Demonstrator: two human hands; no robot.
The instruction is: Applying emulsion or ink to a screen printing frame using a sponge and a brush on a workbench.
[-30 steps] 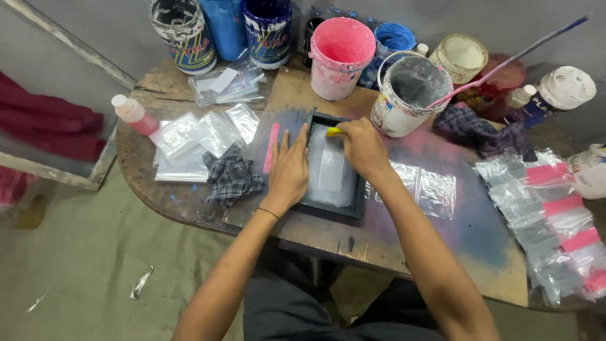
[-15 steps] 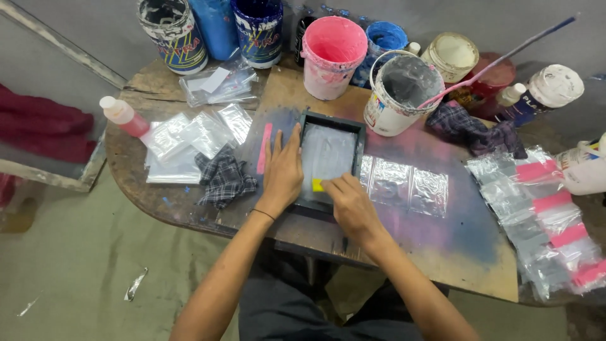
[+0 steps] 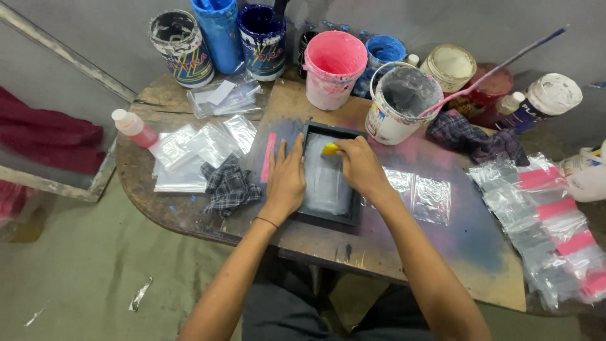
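A small black-framed printing screen (image 3: 328,218) lies flat near the middle of the stained wooden table (image 3: 379,252). My left hand (image 3: 287,177) rests palm down on the frame's left edge, fingers spread. My right hand (image 3: 356,165) grips a small yellow squeegee (image 3: 330,149) at the far end of the screen's pale mesh. A clear plastic bag (image 3: 420,192) lies just right of the frame, and a pink strip (image 3: 268,158) lies to its left.
Paint buckets stand along the back: a pink one (image 3: 334,60), a white one (image 3: 401,104) with a stick (image 3: 499,69), blue cans (image 3: 262,38). Clear bags (image 3: 202,148), a checked rag (image 3: 230,186) and a pink bottle (image 3: 132,126) sit left. Printed bags (image 3: 555,221) pile at right.
My right hand dragged the yellow squeegee from the far end down to the near end of the screen, then returned it to the far end. My left hand stayed on the frame.
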